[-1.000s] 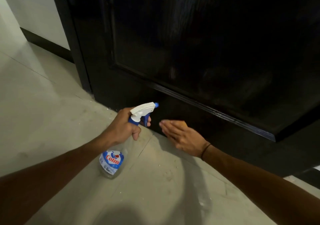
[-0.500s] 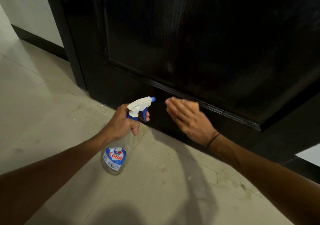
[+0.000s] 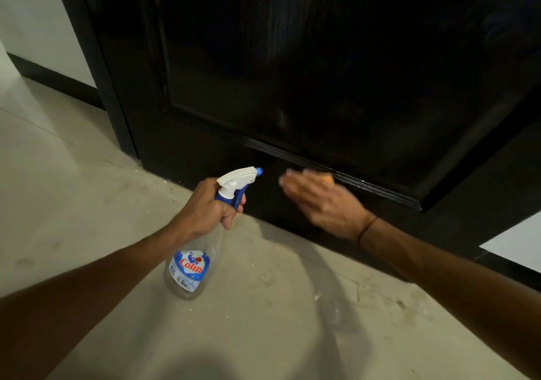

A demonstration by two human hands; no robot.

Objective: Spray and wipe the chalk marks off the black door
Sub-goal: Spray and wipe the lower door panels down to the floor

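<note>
The black door (image 3: 336, 72) fills the upper view, glossy and dark; I see no chalk marks on it. My left hand (image 3: 206, 208) grips the neck of a clear spray bottle (image 3: 190, 268) with a white and blue trigger head, its nozzle aimed at the door's bottom rail. My right hand (image 3: 320, 201) lies flat with straight fingers against the bottom rail, just under the panel moulding. It presses an orange cloth or sponge (image 3: 327, 178) to the door; only an edge of it shows above the fingers. The hand is blurred.
Beige floor tiles (image 3: 87, 204) spread below, speckled with white crumbs and stains near the door's foot. A black door frame (image 3: 96, 66) and a white wall with dark skirting stand at the left. Another strip of white wall shows at the right edge.
My right hand rose from the floor edge to the bottom rail, then slid along it with the orange pad. My left hand with the bottle stayed nearly in place.
</note>
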